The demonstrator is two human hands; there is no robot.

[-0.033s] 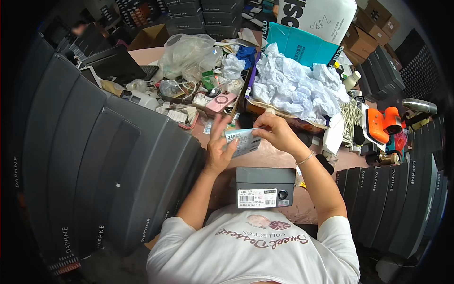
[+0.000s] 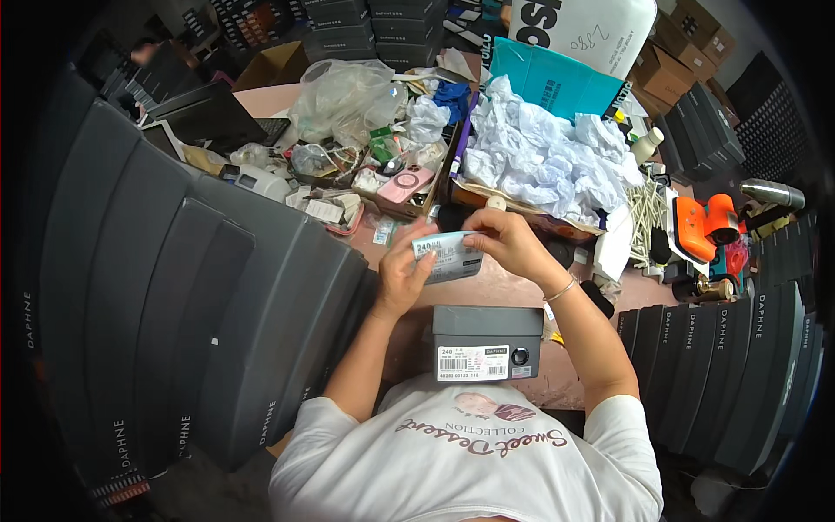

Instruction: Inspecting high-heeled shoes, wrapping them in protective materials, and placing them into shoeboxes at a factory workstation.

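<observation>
Apparently both hands, left hand (image 2: pixel 402 277) and right hand (image 2: pixel 507 242), grip a label sheet (image 2: pixel 448 257) lying crosswise.

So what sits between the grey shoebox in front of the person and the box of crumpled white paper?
In the head view, both hands, left hand and right hand, hold a small label sheet over bare pinkish table between grey shoebox and paper-filled box.

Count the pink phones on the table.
1. The pink phone lies in the cluttered tray beyond the left hand, left of the box of crumpled white paper. Others may be hidden under the clutter.
</observation>
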